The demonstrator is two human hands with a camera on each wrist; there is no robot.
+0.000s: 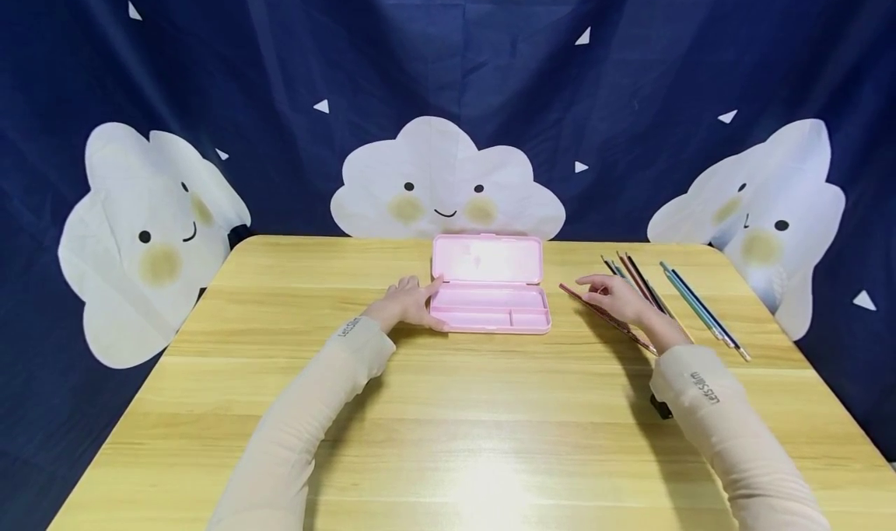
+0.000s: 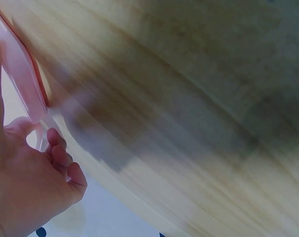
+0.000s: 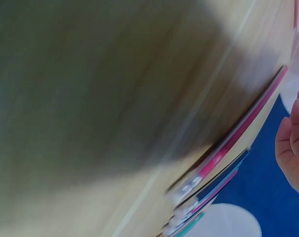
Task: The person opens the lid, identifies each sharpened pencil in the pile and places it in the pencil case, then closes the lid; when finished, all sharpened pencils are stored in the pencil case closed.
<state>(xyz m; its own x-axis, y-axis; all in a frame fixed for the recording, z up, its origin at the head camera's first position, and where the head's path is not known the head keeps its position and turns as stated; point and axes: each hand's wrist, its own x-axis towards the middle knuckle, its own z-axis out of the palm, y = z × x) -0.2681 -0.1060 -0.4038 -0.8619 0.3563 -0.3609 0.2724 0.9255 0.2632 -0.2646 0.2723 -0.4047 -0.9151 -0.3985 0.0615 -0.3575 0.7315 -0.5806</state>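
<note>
A pink pencil case (image 1: 490,319) lies with its lid (image 1: 488,259) raised at the back, its divided tray facing up. My left hand (image 1: 409,302) holds the case's left end, thumb at the front corner and index finger near the hinge; the other fingers curl in the left wrist view (image 2: 41,182). Beside a red pencil (image 1: 609,319) is my right hand (image 1: 616,298), fingers loosely bent. The right wrist view has those fingers (image 3: 297,123) apart from the red pencil (image 3: 238,129), with nothing between them.
Several dark pencils (image 1: 638,276) lie partly behind the right hand. Farther right is a group of blue and teal pencils (image 1: 703,307). A small black object (image 1: 660,406) shows beneath the right sleeve. The wooden table (image 1: 448,422) ends at a dark blue curtain (image 1: 294,64) with white clouds.
</note>
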